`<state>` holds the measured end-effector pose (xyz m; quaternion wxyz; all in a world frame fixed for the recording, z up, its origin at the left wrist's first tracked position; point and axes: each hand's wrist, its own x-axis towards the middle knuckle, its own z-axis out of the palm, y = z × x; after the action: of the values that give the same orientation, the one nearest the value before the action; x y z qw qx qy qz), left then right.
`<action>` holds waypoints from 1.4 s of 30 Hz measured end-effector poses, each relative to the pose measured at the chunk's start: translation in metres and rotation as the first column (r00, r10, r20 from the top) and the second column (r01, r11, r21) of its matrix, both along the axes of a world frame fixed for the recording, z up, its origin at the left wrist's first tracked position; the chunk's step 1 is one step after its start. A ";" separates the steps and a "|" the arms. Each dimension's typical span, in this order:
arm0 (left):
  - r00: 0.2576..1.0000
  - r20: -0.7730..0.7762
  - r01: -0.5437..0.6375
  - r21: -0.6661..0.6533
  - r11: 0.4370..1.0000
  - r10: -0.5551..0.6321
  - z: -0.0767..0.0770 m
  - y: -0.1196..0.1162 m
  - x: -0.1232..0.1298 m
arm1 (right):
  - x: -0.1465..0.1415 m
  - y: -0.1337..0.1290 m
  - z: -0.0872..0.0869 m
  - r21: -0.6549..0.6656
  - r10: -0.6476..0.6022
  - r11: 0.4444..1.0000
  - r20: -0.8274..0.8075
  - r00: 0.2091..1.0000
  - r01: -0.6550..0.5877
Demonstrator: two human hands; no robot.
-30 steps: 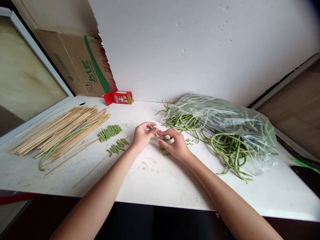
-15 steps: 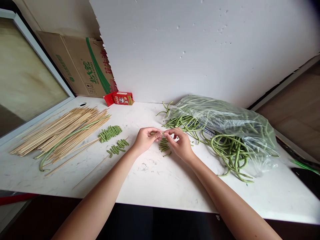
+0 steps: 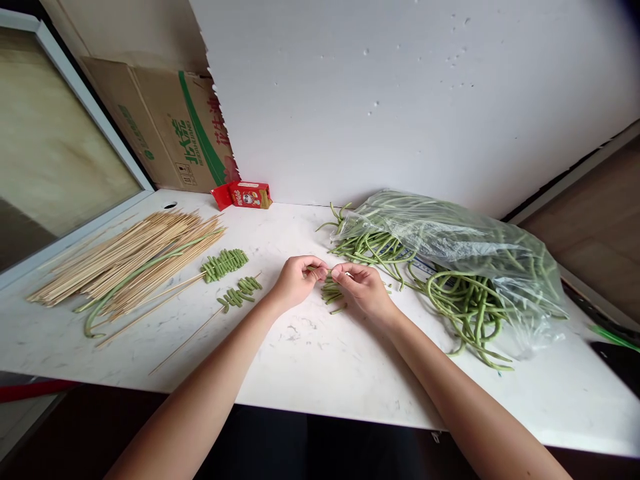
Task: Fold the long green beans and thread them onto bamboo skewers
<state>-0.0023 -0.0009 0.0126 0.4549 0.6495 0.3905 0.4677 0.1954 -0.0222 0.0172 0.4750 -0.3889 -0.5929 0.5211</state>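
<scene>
Between both sets of fingertips | left hand (image 3: 295,283) and right hand (image 3: 365,290) are pinching a short bean piece (image 3: 326,270) | two skewers (image 3: 235,293) are lying loaded left of them | bagged long beans (image 3: 450,267) are waiting uncut to their right.

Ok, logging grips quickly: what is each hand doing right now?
Left hand: closed, pinching the short green bean piece.
Right hand: closed, pinching the same piece's other end.

Setting: informal food-prep area, likely home or small eatery. Evidence: white counter (image 3: 310,360) under the hands; bamboo skewers (image 3: 125,257) far left of them; bagged long beans (image 3: 450,260) just right; cardboard carton (image 3: 170,127) beyond, leaning against wall.
</scene>
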 end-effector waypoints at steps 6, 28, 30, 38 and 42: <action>1.000 0.010 -0.012 0.043 0.999 0.012 -0.002 0.000 0.000 | 0.001 0.000 -0.002 -0.051 0.033 0.998 -0.052 0.998 -0.035; 0.989 0.148 0.020 0.021 1.000 -0.023 -0.003 -0.003 0.003 | -0.006 -0.009 0.009 -0.262 0.076 0.954 -0.253 0.964 -0.144; 0.988 0.153 0.020 0.028 0.999 -0.024 -0.002 -0.004 0.004 | -0.007 -0.010 0.011 -0.277 0.078 0.949 -0.262 0.962 -0.152; 0.994 0.029 -0.112 0.260 0.959 0.108 0.009 -0.010 0.001 | -0.012 -0.012 0.012 -0.256 -0.008 0.965 -0.211 0.977 -0.047; 0.983 -0.031 -0.151 0.425 0.893 0.181 0.015 -0.012 0.000 | -0.011 -0.010 0.009 -0.183 -0.103 0.981 -0.172 0.980 0.071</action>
<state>-0.0026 -0.0129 0.0276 0.2487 0.7124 0.3503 0.5549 0.1845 -0.0319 0.0262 0.5132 -0.4062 -0.4813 0.5831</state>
